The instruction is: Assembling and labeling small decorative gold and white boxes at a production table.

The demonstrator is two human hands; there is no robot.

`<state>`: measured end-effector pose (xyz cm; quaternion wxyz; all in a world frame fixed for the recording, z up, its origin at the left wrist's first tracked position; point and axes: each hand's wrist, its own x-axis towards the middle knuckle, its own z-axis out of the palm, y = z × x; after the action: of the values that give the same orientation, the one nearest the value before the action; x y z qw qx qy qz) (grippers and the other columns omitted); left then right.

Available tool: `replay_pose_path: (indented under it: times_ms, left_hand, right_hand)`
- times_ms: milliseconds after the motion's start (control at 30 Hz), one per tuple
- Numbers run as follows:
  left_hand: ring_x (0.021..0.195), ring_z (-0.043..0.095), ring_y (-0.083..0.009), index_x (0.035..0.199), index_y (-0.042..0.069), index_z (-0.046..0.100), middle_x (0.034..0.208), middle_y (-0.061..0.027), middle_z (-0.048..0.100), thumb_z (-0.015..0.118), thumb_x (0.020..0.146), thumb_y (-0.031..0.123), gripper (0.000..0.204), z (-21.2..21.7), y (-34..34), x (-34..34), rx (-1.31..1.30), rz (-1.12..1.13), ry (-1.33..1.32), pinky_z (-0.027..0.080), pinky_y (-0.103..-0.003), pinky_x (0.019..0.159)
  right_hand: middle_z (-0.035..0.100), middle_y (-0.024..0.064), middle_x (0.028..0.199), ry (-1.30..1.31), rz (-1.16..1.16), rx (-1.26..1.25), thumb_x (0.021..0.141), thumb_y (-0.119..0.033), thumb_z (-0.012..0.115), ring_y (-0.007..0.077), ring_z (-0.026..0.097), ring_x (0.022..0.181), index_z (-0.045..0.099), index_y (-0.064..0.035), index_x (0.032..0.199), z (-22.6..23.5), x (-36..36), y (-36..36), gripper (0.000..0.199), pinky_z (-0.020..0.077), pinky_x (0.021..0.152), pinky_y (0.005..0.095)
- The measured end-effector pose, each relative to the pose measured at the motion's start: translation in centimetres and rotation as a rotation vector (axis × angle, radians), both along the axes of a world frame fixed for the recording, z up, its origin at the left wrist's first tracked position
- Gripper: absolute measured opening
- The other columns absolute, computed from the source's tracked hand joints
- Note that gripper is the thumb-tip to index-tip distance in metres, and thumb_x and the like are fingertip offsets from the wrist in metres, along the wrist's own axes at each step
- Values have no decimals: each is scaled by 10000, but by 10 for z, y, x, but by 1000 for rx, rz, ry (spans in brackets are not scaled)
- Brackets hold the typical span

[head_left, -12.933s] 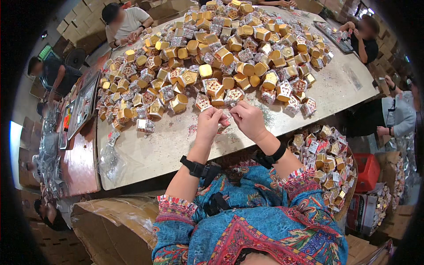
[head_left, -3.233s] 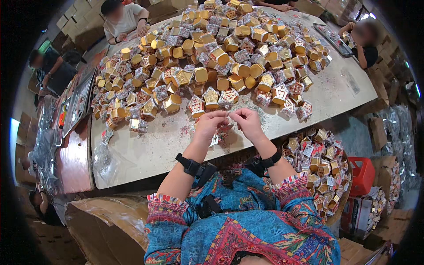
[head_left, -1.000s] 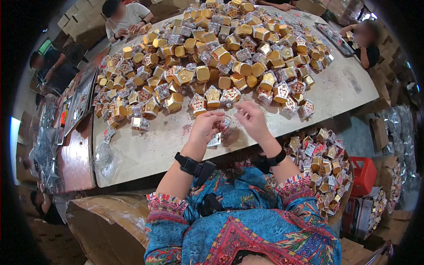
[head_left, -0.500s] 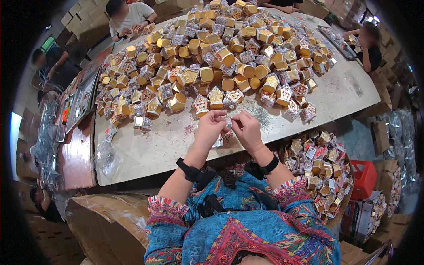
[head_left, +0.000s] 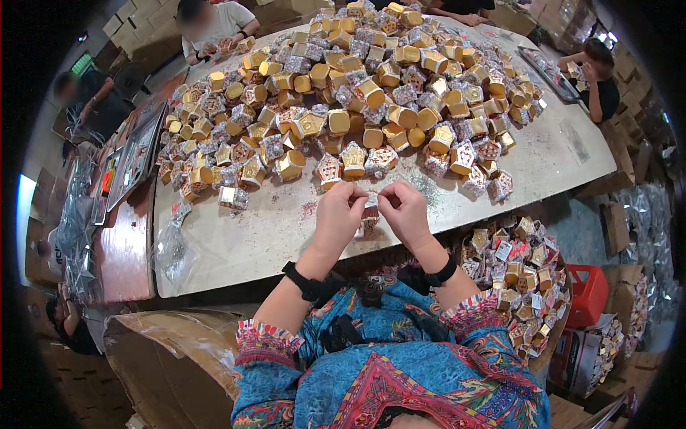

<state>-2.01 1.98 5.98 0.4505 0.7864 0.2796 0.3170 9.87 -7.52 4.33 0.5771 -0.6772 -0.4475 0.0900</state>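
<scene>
My left hand (head_left: pixel 339 220) and my right hand (head_left: pixel 405 216) are close together above the table's near edge. Both are closed in a pinch, thumb against fingertips, on something thin and pale that is too small to make out. Just below and between the fingertips shows a small white and red piece (head_left: pixel 369 223), partly covered by the hands. Beyond them stands the front of a big heap of small house-shaped ornaments (head_left: pixel 354 159), gold with white, glittery edges and red spots.
The pale table (head_left: pixel 250 247) has scattered glitter. A clear plastic bag (head_left: pixel 174 250) lies at its left corner. A box of more ornaments (head_left: pixel 525 282) stands at my right, beside a red plastic stool (head_left: pixel 587 293). An open cardboard box (head_left: pixel 168 357) is at my left. Other people sit around the table.
My hands have turned slightly, and the right fingertips now pinch level with the left ones. More of the white and red piece shows between them. The view has shifted a little.
</scene>
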Motion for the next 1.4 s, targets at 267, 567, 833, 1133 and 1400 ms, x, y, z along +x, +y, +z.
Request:
replay_pose_path:
  times_ms: [267, 567, 833, 1133, 1400]
  left_hand:
    - [697, 592, -315, 762, -9, 613, 735, -136, 568, 608, 767, 50, 60, 15, -3, -10, 276, -70, 112, 463, -381, 611]
    - [793, 547, -252, 1100, 27, 532, 850, -97, 541, 518, 771, 80, 333, 36, 11, -31, 913, -482, 315, 473, -345, 687]
    - [780, 538, -226, 984, 16, 553, 808, -83, 527, 535, 754, 93, 243, 35, 18, -29, 1204, -512, 416, 459, -330, 667]
    - [686, 571, -229, 774, -23, 616, 713, -105, 559, 608, 743, 80, 108, 5, 24, -32, 672, -421, 306, 455, -315, 572]
    - [487, 557, -134, 689, -47, 659, 576, -70, 590, 596, 778, 85, 172, -8, 42, -30, -808, -309, 425, 442, -260, 464]
  right_hand:
    - [622, 91, 842, 1000, 285, 96, 884, -77, 571, 136, 621, 619, 529, -7, 889, -18, -12, 3, 82, 528, 557, 251]
    - [625, 61, 740, 950, 452, 18, 840, -12, 584, 123, 601, 587, 601, 15, 837, -26, -8, 0, 32, 480, 532, 230]
    - [606, 67, 643, 953, 431, -129, 817, -34, 642, 131, 591, 531, 613, 22, 785, -16, -5, -1, 71, 459, 469, 239]
    - [569, 79, 682, -476, 219, 20, 793, -60, 641, 228, 595, 597, 595, -16, 828, -21, -22, -4, 73, 479, 517, 330]
    - [519, 89, 689, -715, 294, -17, 766, -106, 584, 246, 584, 641, 534, -55, 819, -32, -27, -4, 89, 485, 569, 339]
